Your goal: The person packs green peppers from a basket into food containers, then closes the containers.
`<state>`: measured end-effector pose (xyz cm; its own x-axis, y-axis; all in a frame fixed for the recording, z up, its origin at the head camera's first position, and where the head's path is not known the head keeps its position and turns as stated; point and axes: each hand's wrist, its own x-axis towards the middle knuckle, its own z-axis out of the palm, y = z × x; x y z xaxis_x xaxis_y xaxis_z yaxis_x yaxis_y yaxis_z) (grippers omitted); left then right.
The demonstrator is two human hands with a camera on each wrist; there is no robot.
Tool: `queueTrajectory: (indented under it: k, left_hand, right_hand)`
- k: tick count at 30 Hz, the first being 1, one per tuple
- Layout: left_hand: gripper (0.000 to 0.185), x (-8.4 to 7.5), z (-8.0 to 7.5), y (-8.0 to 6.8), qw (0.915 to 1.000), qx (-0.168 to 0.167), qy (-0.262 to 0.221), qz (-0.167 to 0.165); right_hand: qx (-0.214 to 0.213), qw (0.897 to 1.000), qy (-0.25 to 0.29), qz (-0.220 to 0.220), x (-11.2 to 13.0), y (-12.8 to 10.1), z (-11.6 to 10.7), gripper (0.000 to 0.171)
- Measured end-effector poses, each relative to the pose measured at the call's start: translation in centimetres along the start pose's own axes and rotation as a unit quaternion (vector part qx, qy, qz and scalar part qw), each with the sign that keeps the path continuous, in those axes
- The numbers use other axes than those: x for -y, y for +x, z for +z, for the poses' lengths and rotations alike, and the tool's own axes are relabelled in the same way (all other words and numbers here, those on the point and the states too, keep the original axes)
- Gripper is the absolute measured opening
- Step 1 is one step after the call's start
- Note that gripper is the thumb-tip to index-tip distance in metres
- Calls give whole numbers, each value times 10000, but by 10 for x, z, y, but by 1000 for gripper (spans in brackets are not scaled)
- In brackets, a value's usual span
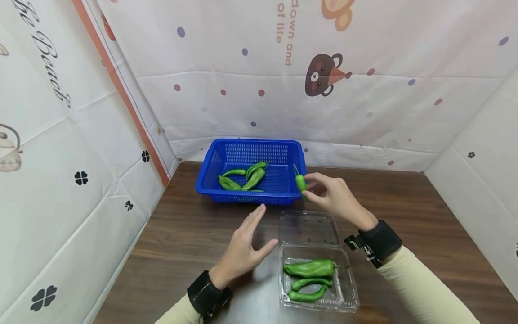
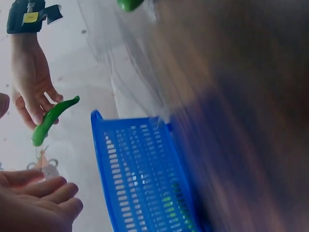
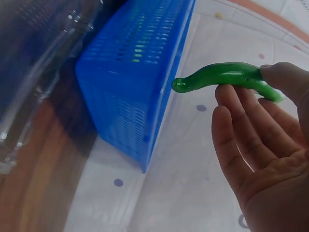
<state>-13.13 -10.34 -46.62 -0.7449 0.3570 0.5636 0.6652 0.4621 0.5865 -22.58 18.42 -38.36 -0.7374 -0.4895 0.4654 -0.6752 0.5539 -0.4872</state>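
Note:
My right hand (image 1: 333,195) pinches a slim green pepper (image 3: 222,75) between thumb and fingers, at the right front corner of the blue basket (image 1: 247,194). The pepper is held above the table and curves slightly, its thin stem showing in the head view. My left hand (image 1: 243,252) is held with fingers extended and thumb apart, in front of the basket and left of the clear plastic box (image 1: 317,308); nothing is in it. Several green peppers (image 1: 254,179) lie in the basket. Inside the box are a large green pepper (image 1: 309,268) and two thin ones (image 1: 307,296).
The box's clear lid (image 1: 309,228) lies folded back toward the basket. All of this stands on a dark wooden table (image 1: 174,252). Printed white sheeting (image 1: 226,54) hangs behind the table and at both sides.

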Motion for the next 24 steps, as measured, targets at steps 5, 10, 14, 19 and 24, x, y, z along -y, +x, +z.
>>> queueTrajectory:
  k: [5,10,14,19,24]
  left_hand:
    - [90,-6,6,-9,9984,523,-117,185]
    - [96,-10,10,-17,9921,1174,-189,393]
    - [103,-12,10,-21,9843,1706,-178,403]
    - [116,-13,10,-24,9749,2187,-85,399]
    - [123,-13,12,-27,9696,2396,38,502]
  right_hand:
    - [-101,9999,47,-35,0,-24,0,36]
    - [-160,9998,91,-93,3,-45,-2,39]
    - [-167,9997,112,-167,8,-60,-4,42]
    - [-132,9997,131,-156,15,-76,-7,47]
    - [-82,9994,168,-300,22,-88,-8,52]
